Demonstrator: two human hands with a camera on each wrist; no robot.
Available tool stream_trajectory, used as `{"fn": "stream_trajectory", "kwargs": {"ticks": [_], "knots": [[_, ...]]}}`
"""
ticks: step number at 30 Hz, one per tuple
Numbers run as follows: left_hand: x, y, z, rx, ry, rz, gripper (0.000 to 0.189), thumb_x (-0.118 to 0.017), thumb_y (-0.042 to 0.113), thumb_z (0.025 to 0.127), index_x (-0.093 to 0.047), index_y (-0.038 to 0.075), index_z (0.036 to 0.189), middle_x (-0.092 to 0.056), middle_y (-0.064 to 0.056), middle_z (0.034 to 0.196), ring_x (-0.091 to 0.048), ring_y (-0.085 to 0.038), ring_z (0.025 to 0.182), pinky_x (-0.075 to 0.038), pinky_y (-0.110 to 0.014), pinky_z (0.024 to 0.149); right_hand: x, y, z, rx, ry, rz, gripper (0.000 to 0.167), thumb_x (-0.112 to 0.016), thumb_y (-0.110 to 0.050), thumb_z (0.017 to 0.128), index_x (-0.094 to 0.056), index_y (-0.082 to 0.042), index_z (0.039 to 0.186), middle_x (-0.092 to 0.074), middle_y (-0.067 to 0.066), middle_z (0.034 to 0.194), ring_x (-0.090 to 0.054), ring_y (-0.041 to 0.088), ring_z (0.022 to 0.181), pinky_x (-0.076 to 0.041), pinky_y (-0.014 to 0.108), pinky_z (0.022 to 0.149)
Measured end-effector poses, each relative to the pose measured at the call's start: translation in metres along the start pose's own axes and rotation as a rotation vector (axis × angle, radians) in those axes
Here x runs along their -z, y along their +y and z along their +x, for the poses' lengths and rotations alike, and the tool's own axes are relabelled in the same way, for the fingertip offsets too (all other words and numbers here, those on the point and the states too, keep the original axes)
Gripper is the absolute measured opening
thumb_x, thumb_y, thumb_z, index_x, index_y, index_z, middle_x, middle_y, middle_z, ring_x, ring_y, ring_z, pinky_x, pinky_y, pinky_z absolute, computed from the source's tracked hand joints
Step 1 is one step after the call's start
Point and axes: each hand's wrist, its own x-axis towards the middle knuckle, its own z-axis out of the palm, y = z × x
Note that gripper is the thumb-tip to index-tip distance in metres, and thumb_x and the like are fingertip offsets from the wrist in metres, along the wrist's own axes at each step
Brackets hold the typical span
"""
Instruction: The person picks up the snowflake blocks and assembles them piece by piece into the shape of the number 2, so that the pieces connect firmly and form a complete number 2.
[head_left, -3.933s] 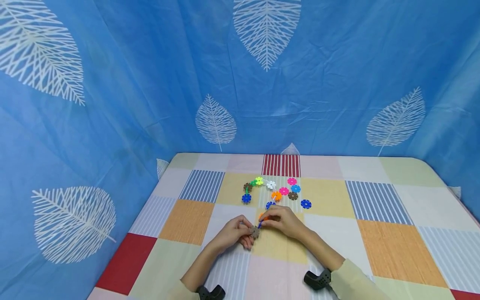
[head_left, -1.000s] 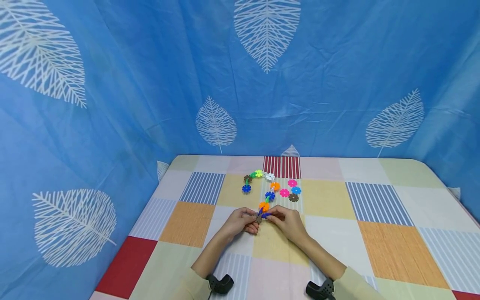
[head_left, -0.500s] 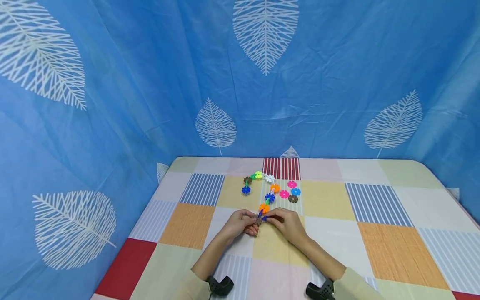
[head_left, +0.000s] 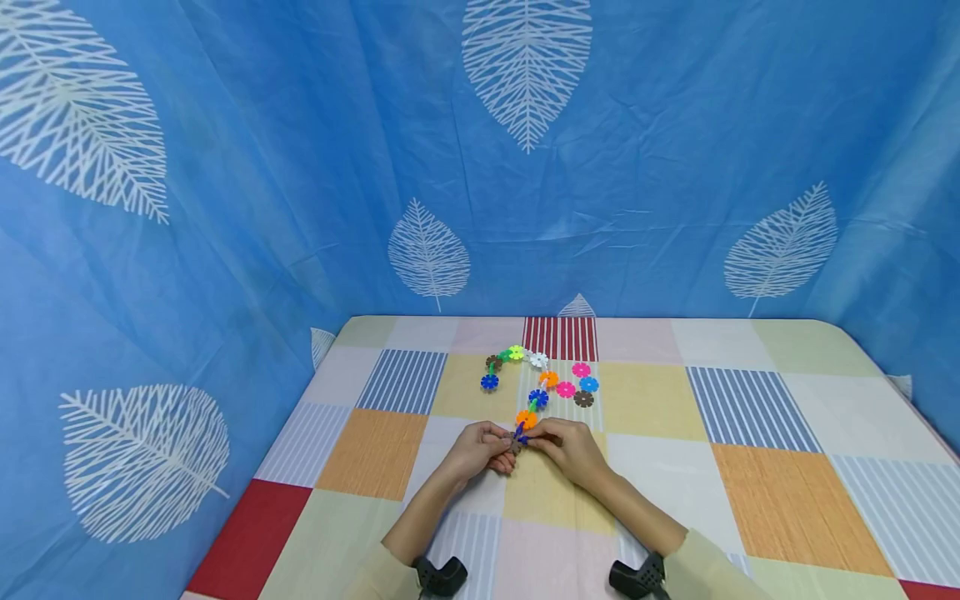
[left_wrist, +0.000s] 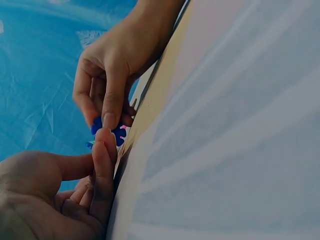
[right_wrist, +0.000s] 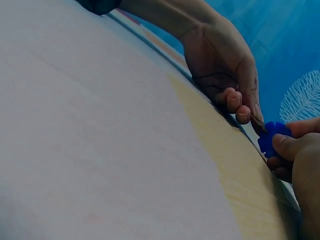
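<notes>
My left hand pinches a brown flower-shaped disc at the near end of a chain of linked notched discs. My right hand pinches a dark blue disc between thumb and fingers, against the brown one; whether the two are slotted together I cannot tell. Another blue disc joins the brown one to an orange disc. From there the chain runs away over a blue disc, an orange disc, a white disc and a yellow-green disc, curving left to a blue end disc.
Right of the chain lie loose discs: two pink, with one pink disc nearest the chain, a light blue disc and a brown disc. A patchwork cloth covers the table. Blue leaf-print curtains hang behind and at the sides.
The loose blue disc at the right has left the table, and my right hand now holds a blue disc. The chain's far part has shifted away. Lately the held blue disc moved closer to the brown one.
</notes>
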Motion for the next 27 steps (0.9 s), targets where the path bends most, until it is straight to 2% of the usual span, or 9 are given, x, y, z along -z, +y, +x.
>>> {"fn": "stream_trajectory", "kwargs": {"ticks": [7,14,17,20,24,27], "knots": [[0.000,-0.001,-0.001,-0.003,-0.034,0.000,0.010,-0.050,-0.006,0.091,-0.047,-0.012,0.099,-0.063,-0.011,0.066,-0.059,-0.011,0.050,-0.049,-0.018,0.047,0.000,0.003,0.000,0.026,-0.032,0.017,0.014,-0.072,-0.001,0.076,-0.071,-0.012,0.084,-0.069,-0.003,0.082,-0.064,0.008,0.074,-0.051,0.018,0.067],[-0.002,-0.001,0.000,0.011,0.011,-0.016,0.008,-0.049,-0.006,0.091,-0.048,-0.010,0.098,-0.063,-0.010,0.065,-0.060,-0.012,0.051,-0.051,-0.019,0.049,-0.003,0.000,0.000,-0.020,0.000,-0.012,0.012,-0.072,-0.004,0.078,-0.071,-0.012,0.086,-0.068,-0.005,0.083,-0.063,0.006,0.075,-0.051,0.017,0.065],[-0.003,-0.001,-0.001,0.022,0.037,-0.015,0.007,-0.049,-0.005,0.092,-0.047,-0.008,0.098,-0.064,-0.012,0.066,-0.060,-0.012,0.051,-0.053,-0.021,0.051,-0.002,-0.001,-0.001,-0.071,0.024,0.002,0.013,-0.073,-0.007,0.077,-0.071,-0.009,0.090,-0.069,-0.002,0.084,-0.061,0.005,0.071,-0.050,0.017,0.062],[-0.003,-0.001,0.000,0.031,0.063,-0.008,0.008,-0.049,-0.004,0.092,-0.046,-0.007,0.098,-0.064,-0.014,0.068,-0.061,-0.013,0.052,-0.054,-0.023,0.052,0.005,0.003,0.001,-0.125,0.108,-0.028,0.016,-0.074,-0.008,0.077,-0.070,-0.005,0.092,-0.068,0.001,0.081,-0.058,0.004,0.063,-0.049,0.017,0.054],[-0.002,0.000,0.000,0.030,0.069,0.002,0.009,-0.049,-0.003,0.092,-0.046,-0.008,0.100,-0.065,-0.015,0.069,-0.062,-0.013,0.053,-0.054,-0.024,0.053,0.026,0.020,0.003,-0.258,0.262,-0.199,0.017,-0.074,-0.007,0.077,-0.071,-0.002,0.092,-0.064,0.000,0.073,-0.051,0.007,0.058,-0.046,0.019,0.050],[-0.002,0.000,0.000,0.024,0.057,-0.003,0.010,-0.049,-0.003,0.092,-0.046,-0.008,0.100,-0.065,-0.016,0.070,-0.062,-0.013,0.053,-0.054,-0.024,0.053,0.040,0.032,0.002,-0.379,0.269,-0.316,0.020,-0.074,-0.010,0.078,-0.071,-0.001,0.096,-0.061,0.003,0.073,-0.049,0.012,0.060,-0.043,0.024,0.051]]}}
